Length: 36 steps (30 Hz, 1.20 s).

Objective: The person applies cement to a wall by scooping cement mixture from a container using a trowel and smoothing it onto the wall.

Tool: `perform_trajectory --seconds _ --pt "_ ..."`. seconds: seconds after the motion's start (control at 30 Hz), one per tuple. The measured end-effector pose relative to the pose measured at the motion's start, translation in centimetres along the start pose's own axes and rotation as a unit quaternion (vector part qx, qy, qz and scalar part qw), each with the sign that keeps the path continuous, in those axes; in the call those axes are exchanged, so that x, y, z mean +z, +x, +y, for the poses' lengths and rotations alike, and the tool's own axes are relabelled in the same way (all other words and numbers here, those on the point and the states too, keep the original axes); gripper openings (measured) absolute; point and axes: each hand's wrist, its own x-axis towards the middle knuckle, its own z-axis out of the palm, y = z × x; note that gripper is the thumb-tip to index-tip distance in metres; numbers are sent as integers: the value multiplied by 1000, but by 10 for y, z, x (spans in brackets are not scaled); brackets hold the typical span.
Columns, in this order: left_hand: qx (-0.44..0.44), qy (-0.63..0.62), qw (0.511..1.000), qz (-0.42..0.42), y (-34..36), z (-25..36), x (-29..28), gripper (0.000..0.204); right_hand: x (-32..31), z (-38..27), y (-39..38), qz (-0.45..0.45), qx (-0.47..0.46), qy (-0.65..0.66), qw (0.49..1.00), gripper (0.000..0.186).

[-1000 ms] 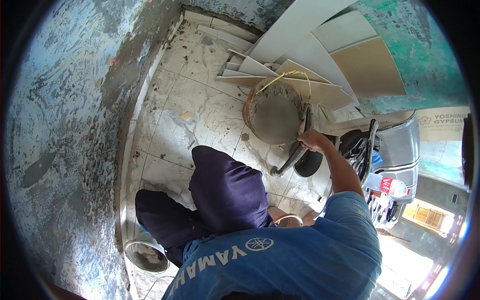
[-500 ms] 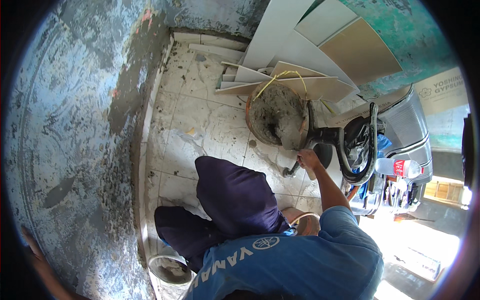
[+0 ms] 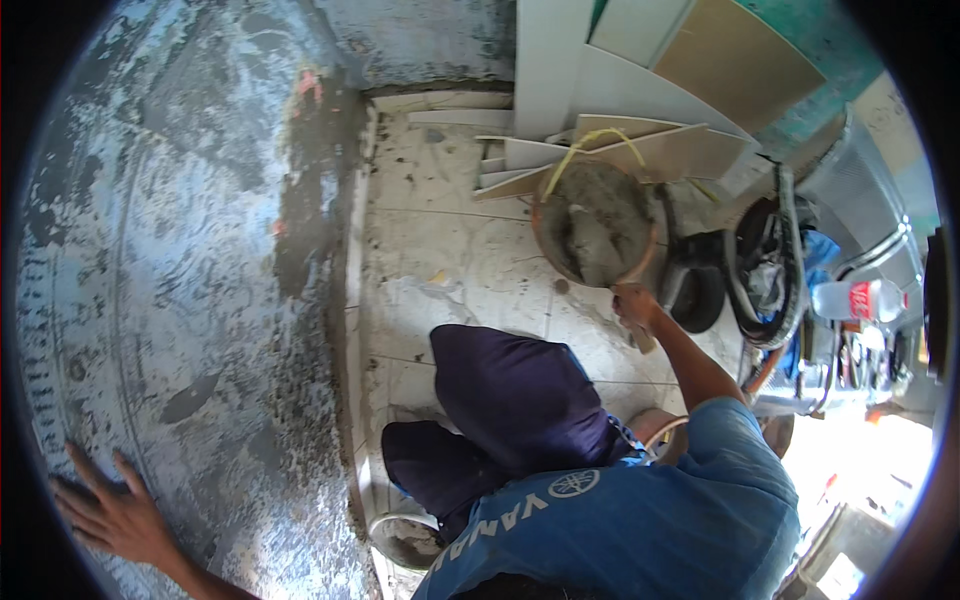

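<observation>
My right hand (image 3: 638, 306) is closed round the handle of a trowel at the near rim of a bucket (image 3: 541, 238). The mortar-coated trowel blade (image 3: 597, 252) reaches over the rim into wet grey mortar (image 3: 615, 195). A pale end of the handle (image 3: 643, 343) sticks out below the fist. On the far left, my left hand (image 3: 120, 515) lies with fingers spread against a patchy blue-grey wall (image 3: 225, 330) and holds nothing. A yellow cord handle (image 3: 572, 158) arches over the bucket's far side.
Board offcuts (image 3: 640, 100) lean at the back. On the right are a black curved tubular frame (image 3: 785, 270), a metal seat (image 3: 865, 190) and a plastic bottle (image 3: 858, 300). Another bucket (image 3: 405, 540) stands near the wall's foot. Mortar spots dot the tiled floor (image 3: 450, 240).
The view has shifted, so the scene sits further right. My left hand has come fully into view on the wall. The trowel blade has moved further into the bucket, over the dark hollow in the mortar.
</observation>
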Motion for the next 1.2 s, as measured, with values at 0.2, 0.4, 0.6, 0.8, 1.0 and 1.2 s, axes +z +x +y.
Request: perform_trajectory --seconds 0.2,0.4,0.6,0.8,1.0,1.2 --pt "-16 -189 976 104 20 14 -25 53 33 -9 -32 -100 -97 117 983 22" --pt "24 -163 983 78 13 -12 -12 55 147 -57 14 -295 -85 414 857 20" --pt "32 -115 989 90 6 -14 -9 57 229 -136 79 -266 -155 501 809 19" --pt "58 -91 989 99 8 -14 -11 60 353 -173 162 486 -420 64 764 25" --pt "88 -95 987 91 4 -16 -1 61 505 -126 115 -18 -455 8 890 23" --pt "79 -114 985 99 19 5 -20 61 402 -68 110 -164 -185 117 962 25"
